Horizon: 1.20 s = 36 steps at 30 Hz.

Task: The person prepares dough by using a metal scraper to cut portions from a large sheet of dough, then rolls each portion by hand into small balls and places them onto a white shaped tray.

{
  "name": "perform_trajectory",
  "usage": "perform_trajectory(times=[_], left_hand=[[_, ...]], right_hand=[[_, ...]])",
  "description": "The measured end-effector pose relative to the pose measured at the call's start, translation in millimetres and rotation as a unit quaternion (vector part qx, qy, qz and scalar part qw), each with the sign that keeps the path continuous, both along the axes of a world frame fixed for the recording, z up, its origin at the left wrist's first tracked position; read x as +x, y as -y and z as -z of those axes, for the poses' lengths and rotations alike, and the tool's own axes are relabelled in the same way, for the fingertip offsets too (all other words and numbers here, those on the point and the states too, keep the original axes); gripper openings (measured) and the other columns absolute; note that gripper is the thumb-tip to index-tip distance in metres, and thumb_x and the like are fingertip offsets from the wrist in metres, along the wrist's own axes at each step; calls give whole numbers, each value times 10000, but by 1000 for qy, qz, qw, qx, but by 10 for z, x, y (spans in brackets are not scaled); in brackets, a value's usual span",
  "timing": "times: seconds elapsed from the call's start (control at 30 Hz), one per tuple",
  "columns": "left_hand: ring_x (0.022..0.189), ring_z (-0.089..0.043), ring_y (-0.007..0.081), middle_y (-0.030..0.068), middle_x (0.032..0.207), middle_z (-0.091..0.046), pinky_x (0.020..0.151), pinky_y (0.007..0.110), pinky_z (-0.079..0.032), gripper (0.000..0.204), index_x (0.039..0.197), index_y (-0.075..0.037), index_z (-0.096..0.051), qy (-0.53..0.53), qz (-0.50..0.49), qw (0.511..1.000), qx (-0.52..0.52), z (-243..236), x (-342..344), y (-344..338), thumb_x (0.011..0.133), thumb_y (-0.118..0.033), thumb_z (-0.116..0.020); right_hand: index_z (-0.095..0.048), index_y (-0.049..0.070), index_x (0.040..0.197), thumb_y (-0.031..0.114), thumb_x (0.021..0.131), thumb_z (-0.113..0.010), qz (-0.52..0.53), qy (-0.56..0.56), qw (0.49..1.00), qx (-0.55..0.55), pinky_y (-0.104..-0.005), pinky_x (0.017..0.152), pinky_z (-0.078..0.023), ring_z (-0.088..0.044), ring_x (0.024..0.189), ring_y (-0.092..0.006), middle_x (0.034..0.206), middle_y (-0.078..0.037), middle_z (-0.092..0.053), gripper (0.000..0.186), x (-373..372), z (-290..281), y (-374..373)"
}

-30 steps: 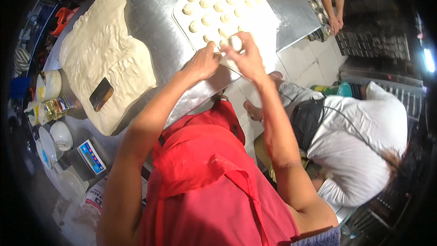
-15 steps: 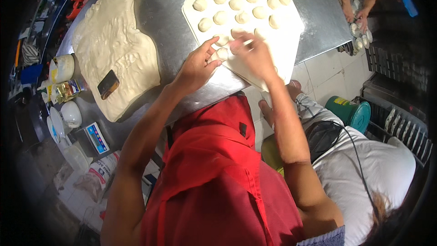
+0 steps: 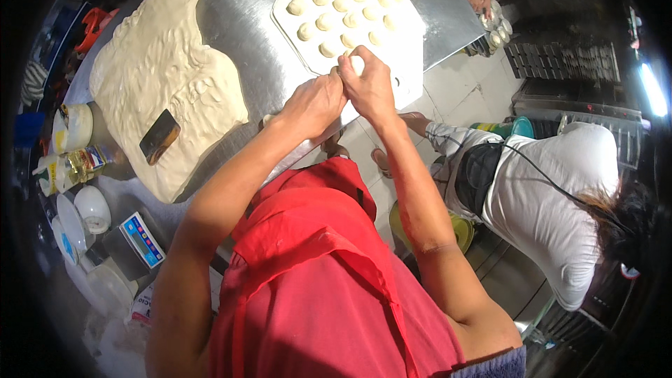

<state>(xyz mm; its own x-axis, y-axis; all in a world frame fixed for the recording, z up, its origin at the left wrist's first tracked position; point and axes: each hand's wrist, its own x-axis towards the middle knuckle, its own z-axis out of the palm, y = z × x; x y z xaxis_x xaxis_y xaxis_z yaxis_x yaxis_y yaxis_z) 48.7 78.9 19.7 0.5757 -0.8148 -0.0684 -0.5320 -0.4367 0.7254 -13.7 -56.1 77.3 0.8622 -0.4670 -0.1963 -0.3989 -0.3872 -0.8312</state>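
Note:
My two hands meet above the near edge of a white eight-sided board [image 3: 411, 56]. A small pale piece of dough [image 3: 357, 65] shows between the fingers of my right hand [image 3: 368, 89]. My left hand [image 3: 316, 103] is closed, its fingertips pressed against the right thumb at the same dough; its palm is hidden. Beyond them, several round dough balls [image 3: 324, 21] sit in rows on the board. To the left, a large, wrinkled slab of dough [image 3: 157, 63] lies on the metal table [image 3: 245, 35], with a dark, shiny flat rectangle [image 3: 159, 137] on top.
At the left stand tubs [image 3: 72, 128], a white bowl [image 3: 92, 208] and a scale [image 3: 142, 239]. A person in white [image 3: 546, 203] bends at my right. Another person's hands [image 3: 481, 1] handle pale rounds beyond the table's right edge. A green bucket [image 3: 521, 127] is on the floor.
My right hand has come from over the board to meet my left, which has closed up. The view has shifted, bringing more of the person in white into sight.

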Motion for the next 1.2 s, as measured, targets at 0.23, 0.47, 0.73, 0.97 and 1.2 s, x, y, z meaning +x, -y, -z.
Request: perform_trajectory(times=[0.23,0.47,0.73,0.97,1.2], left_hand=[[1194,-655,492,345,1206,-677,992,537,-522,392,1174,64,-542,-200,-24,977,74,400,312,121,971,-262,-617],[1253,-622,442,275,1356,-638,1107,490,-478,518,1556,-5,-474,-122,-58,990,-35,827,185,82,1042,-41,-521],[1091,-699,300,212,1263,-712,1012,418,-536,657,1628,-46,-448,-266,-140,952,-57,454,198,145,1017,-59,-689],[902,-717,297,182,1009,-759,821,433,-551,459,1146,-1,-706,-212,-51,971,-97,462,219,-189,1105,-439,-575],[941,-688,526,339,981,-719,836,582,-549,314,1097,77,-653,-90,29,995,4,27,-47,-280,1039,-209,-536]], right_hand=[[-700,20,1102,193,1001,-705,-128,108,986,-26,-417,859,-550,-709,916,-281,893,-206,-727,201,-336,472,-26],[-698,14,1317,166,937,-801,8,-11,993,-116,-466,886,-587,-723,965,-411,1299,-226,-640,422,-51,1447,1290],[-756,23,1323,279,940,-833,-82,-33,989,119,-392,918,-562,-727,1047,-288,1181,-197,-732,467,31,959,898],[-655,17,1122,116,1025,-723,-98,87,976,177,-290,703,-552,-709,886,-152,977,-119,-772,154,231,463,662],[-687,-47,1183,476,965,-786,-47,18,998,-47,-518,834,-564,-759,902,-386,948,-317,-746,575,-191,226,-91]])
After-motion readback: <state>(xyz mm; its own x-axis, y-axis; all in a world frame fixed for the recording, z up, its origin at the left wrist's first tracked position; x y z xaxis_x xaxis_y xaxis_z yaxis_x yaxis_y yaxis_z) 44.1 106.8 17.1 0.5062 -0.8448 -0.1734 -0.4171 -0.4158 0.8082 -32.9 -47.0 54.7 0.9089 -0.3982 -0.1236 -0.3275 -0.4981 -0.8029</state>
